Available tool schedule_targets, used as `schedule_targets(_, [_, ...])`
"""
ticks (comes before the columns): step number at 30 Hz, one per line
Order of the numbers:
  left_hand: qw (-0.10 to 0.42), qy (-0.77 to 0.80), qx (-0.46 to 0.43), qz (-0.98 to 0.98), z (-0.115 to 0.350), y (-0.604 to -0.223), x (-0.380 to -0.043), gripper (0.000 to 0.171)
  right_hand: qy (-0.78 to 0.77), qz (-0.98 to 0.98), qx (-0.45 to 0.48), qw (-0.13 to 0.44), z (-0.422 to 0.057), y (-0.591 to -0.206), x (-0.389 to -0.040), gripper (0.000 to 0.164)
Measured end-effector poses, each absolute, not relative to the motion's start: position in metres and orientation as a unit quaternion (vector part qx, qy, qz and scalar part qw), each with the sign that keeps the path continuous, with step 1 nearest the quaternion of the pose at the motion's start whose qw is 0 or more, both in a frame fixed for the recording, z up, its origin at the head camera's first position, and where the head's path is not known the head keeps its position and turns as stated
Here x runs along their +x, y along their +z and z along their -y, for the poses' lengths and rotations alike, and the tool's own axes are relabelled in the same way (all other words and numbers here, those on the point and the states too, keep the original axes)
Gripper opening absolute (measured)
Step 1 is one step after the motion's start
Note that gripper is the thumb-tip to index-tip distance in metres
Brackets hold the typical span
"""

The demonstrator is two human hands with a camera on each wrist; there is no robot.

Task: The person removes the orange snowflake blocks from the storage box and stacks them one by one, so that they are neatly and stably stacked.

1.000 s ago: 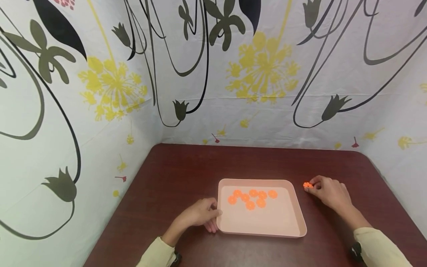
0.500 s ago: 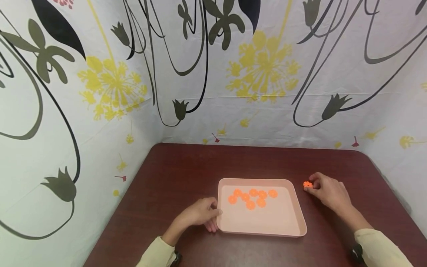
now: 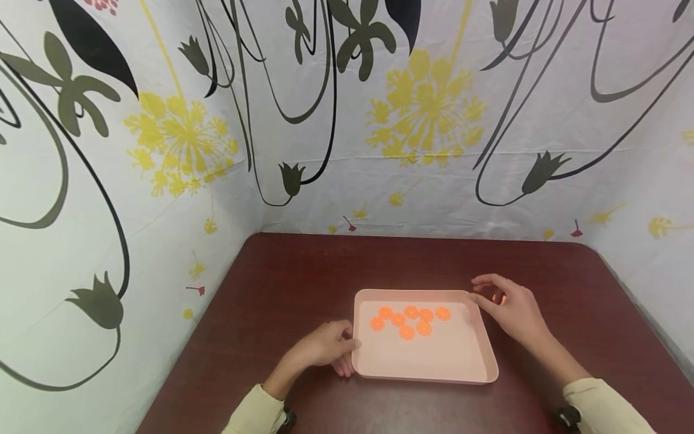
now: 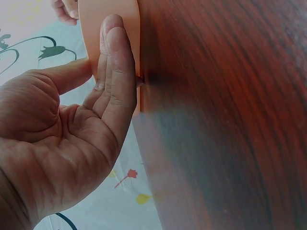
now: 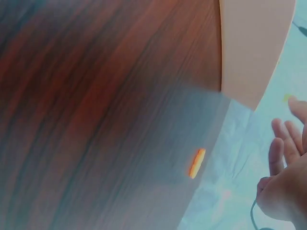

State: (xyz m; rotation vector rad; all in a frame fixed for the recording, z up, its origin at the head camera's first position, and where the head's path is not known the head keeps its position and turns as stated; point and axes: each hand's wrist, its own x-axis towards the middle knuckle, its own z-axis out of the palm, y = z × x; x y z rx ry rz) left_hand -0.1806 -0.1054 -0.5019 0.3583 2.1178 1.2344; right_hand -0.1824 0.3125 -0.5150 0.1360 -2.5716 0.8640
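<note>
A pale peach tray (image 3: 428,360) lies on the table, with several flat orange scalloped discs (image 3: 411,313) in its upper half. My left hand (image 3: 324,346) holds the tray's left side, thumb at the rim and fingers along the outer wall (image 4: 88,28). My right hand (image 3: 512,307) is at the tray's upper right corner with fingers and thumb spread, nothing held. One more orange disc (image 5: 197,163) stays on the table beside the tray, apart from the right hand. In the head view, that hand mostly hides it.
The dark red-brown wooden table (image 3: 303,271) has rounded far corners. White cloth (image 3: 434,199) printed with flowers and stems hangs behind it and on both sides.
My right hand has let go of the orange disc and moved left to the tray's upper right corner, its fingers spreading. The left hand has stayed on the tray's left side.
</note>
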Motion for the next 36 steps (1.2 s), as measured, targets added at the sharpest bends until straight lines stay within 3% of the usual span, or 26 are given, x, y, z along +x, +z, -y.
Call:
schedule_targets(8, [0.325, 0.465, 0.142, -0.811, 0.106, -0.503, -0.181, 0.015, 0.319, 0.929, 0.07, 0.175, -0.297, -0.524, -0.179, 0.029])
schedule_targets(17, [0.313, 0.451, 0.154, -0.822, 0.106, -0.505, -0.182, 0.015, 0.334, 0.938, 0.056, 0.07, -0.29, -0.533, -0.181, 0.031])
schedule_targets(36, [0.31, 0.462, 0.152, -0.817, 0.108, -0.506, -0.182, 0.014, 0.291, 0.952, 0.088, 0.025, -0.28, -0.538, -0.19, 0.04])
